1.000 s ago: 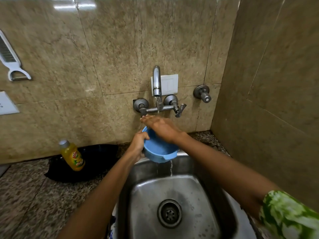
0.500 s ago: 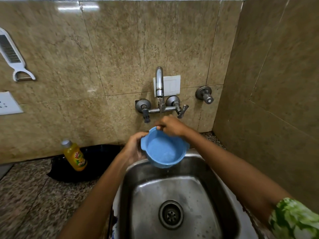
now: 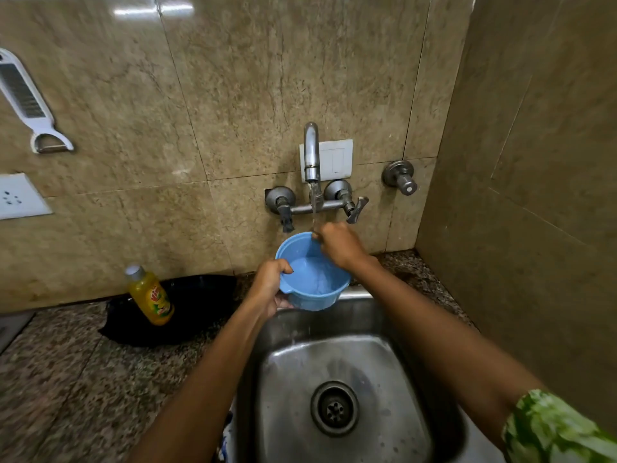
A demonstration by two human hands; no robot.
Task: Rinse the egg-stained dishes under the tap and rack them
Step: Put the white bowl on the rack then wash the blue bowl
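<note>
So this is the rinse step, mid-way by the look of it; the person has the blue bowl (image 3: pixel 312 279) held over the back edge of the sink (image 3: pixel 344 379), tilted toward the camera, with water pooling inside; the tap (image 3: pixel 311 152) is running and the stream lands right at the bowl's far rim; the left hand (image 3: pixel 270 284) grips the near-left rim, thumb hooked over the edge and fingers under the side; the right hand (image 3: pixel 339 243) sits at the far rim with fingers curled in, probably rubbing the inside under the stream, but it's hard to say whether it's pinching the rim or just scrubbing, so can't tell on that grip; no egg residue shows from here, too small to judge anyway; a soap bottle (image 3: pixel 150 295) stands on the counter by the back wall, left of the sink, untouched; next move likely needs a swirl and a tip to dump the water into the sink, then a carry to a rack, which isn't anywhere in view, so where it goes is anyone's guess; wet plastic is slippery, so the left grip matters.
</note>
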